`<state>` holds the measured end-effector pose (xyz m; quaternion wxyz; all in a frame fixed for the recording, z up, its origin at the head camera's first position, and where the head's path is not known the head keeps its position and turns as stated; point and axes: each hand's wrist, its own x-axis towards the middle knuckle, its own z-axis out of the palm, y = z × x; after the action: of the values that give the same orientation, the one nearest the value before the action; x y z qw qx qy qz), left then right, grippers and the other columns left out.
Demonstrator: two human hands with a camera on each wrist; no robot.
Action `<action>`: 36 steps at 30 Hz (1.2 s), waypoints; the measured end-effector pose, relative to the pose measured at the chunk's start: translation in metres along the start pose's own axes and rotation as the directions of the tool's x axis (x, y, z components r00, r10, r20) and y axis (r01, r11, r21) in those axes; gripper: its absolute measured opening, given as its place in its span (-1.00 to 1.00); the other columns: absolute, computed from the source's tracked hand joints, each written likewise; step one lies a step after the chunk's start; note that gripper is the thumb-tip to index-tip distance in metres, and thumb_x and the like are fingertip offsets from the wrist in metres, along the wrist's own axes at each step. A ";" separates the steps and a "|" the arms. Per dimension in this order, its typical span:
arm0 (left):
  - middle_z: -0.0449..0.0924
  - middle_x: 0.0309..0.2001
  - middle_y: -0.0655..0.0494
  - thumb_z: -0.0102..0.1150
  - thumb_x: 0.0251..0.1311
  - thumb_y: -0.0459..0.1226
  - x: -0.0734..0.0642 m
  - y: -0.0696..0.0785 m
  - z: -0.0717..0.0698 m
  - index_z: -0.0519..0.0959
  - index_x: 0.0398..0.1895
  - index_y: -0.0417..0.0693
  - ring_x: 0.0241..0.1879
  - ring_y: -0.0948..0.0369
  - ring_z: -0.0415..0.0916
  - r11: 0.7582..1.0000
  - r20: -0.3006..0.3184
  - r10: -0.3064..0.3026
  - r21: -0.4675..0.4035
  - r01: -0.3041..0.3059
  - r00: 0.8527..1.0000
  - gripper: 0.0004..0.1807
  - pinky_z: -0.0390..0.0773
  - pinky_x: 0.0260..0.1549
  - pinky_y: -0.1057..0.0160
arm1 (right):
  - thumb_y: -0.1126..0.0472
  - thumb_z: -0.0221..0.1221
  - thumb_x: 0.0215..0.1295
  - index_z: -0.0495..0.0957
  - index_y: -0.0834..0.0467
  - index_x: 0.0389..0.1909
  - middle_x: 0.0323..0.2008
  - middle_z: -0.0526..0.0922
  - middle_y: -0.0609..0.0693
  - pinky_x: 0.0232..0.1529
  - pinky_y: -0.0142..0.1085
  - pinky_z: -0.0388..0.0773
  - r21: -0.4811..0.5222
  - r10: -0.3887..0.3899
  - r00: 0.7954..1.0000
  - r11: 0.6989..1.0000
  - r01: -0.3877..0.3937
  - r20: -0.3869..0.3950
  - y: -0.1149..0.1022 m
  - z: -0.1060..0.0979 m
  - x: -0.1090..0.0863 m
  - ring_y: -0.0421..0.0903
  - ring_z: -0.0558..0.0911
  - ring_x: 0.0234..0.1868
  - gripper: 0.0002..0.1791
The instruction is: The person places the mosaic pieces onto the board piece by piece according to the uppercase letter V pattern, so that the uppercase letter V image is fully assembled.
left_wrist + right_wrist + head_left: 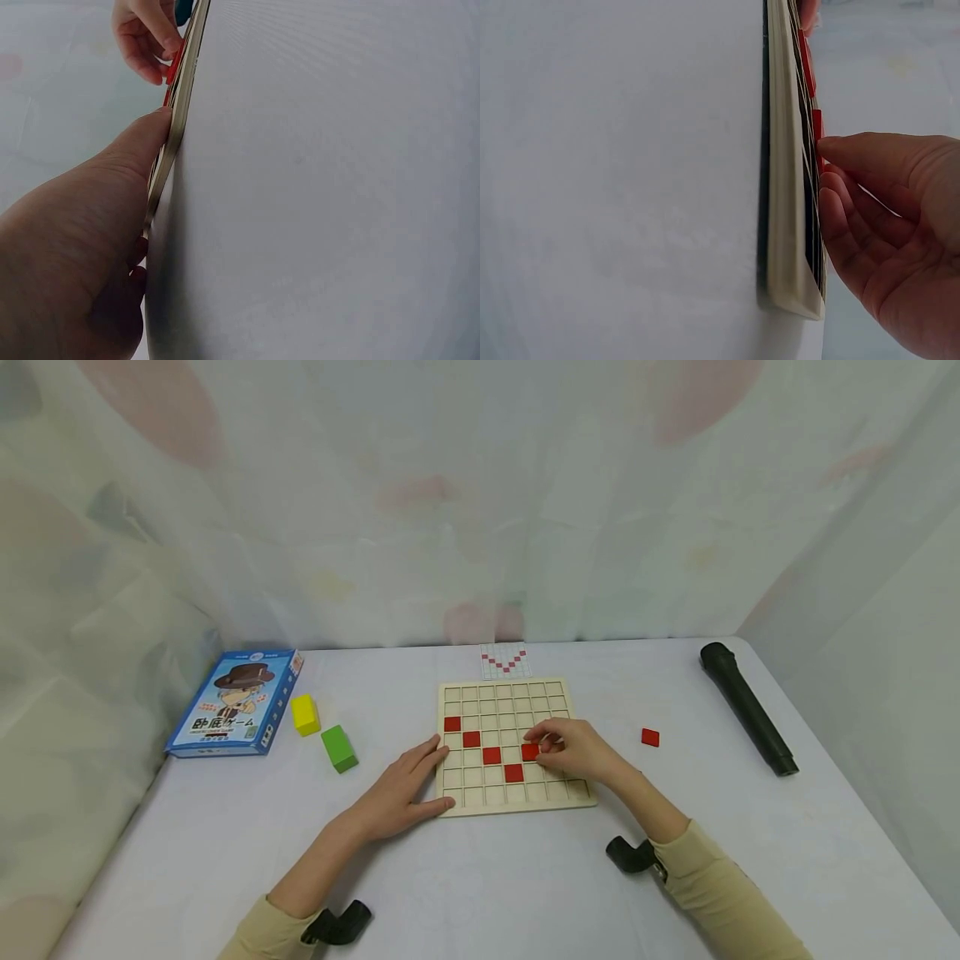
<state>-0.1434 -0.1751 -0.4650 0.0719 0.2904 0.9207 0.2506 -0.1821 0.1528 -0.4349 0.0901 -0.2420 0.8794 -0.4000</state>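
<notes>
A pale wooden grid board (480,802) lies on the white table, with several red square tiles (491,756) in a diagonal row on its left half. My right hand (576,750) is over the board's right half and pinches another red tile (530,752) between thumb and fingers. In the right wrist view, the thumb (855,150) touches that tile's edge, low against the board. My left hand (393,792) rests against the board's left edge, fingers extended, its thumb on the near-left corner. One loose red tile (650,737) lies right of the board.
Behind the board is a small card (506,662) printed with a red V pattern on a grid. On the left are a blue game box (234,703), a yellow block (305,715) and a green block (340,749). A black flashlight-shaped cylinder (750,710) lies at right.
</notes>
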 end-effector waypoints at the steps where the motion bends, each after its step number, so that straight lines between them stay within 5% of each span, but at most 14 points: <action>1: -0.06 0.53 -0.02 0.16 0.25 0.16 0.000 0.000 0.000 0.11 0.52 -0.09 0.47 0.00 -0.04 1.000 0.000 0.001 0.000 -0.001 1.000 -0.09 0.14 0.34 -0.08 | 0.39 0.31 0.17 0.64 0.18 -0.06 -0.24 0.66 -0.02 -0.17 -0.30 0.58 -0.001 -0.004 1.000 1.000 0.004 0.000 0.000 0.000 0.000 -0.16 0.57 -0.26 -0.71; 11: -0.06 0.53 -0.02 0.16 0.24 0.17 0.000 0.001 -0.001 0.11 0.52 -0.09 0.47 0.00 -0.03 1.000 -0.005 0.002 -0.001 -0.002 1.000 -0.09 0.14 0.33 -0.09 | 0.34 0.28 0.23 0.63 0.18 -0.02 -0.15 0.67 -0.02 -0.11 -0.28 0.58 -0.002 -0.005 1.000 1.000 0.005 -0.006 0.005 -0.007 -0.005 -0.15 0.57 -0.20 -0.72; 23: -0.06 0.53 -0.03 0.16 0.24 0.17 0.000 0.002 -0.001 0.10 0.52 -0.09 0.48 0.00 -0.04 1.000 0.003 -0.005 0.003 0.005 1.000 -0.08 0.13 0.34 -0.08 | 0.27 0.23 0.32 0.64 0.17 0.00 -0.08 0.68 0.01 -0.09 -0.16 0.58 -0.066 0.102 0.976 0.991 -0.117 -0.193 0.041 -0.048 -0.045 -0.06 0.60 -0.14 -0.75; 30: -0.07 0.54 -0.02 0.17 0.24 0.16 0.000 0.001 -0.001 0.10 0.52 -0.10 0.48 0.01 -0.04 1.000 0.004 -0.003 0.003 0.003 1.000 -0.08 0.14 0.34 -0.08 | 0.28 0.24 0.28 0.62 0.18 0.01 -0.16 0.65 0.03 -0.21 -0.23 0.54 -0.106 0.209 0.949 0.965 -0.239 -0.234 0.057 -0.069 -0.068 -0.03 0.54 -0.20 -0.71; 36: -0.07 0.54 -0.03 0.16 0.25 0.17 0.000 0.001 -0.001 0.10 0.52 -0.09 0.48 0.01 -0.04 1.000 0.008 -0.006 0.009 0.006 1.000 -0.08 0.14 0.34 -0.08 | 0.30 0.28 0.23 0.62 0.21 0.01 -0.18 0.64 0.09 -0.22 -0.19 0.54 -0.154 0.222 0.944 0.952 -0.264 -0.244 0.069 -0.083 -0.081 0.03 0.53 -0.19 -0.69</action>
<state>-0.1436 -0.1745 -0.4639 0.0753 0.2888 0.9224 0.2451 -0.1654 0.2864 -0.4346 0.0162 -0.0921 0.9403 -0.3271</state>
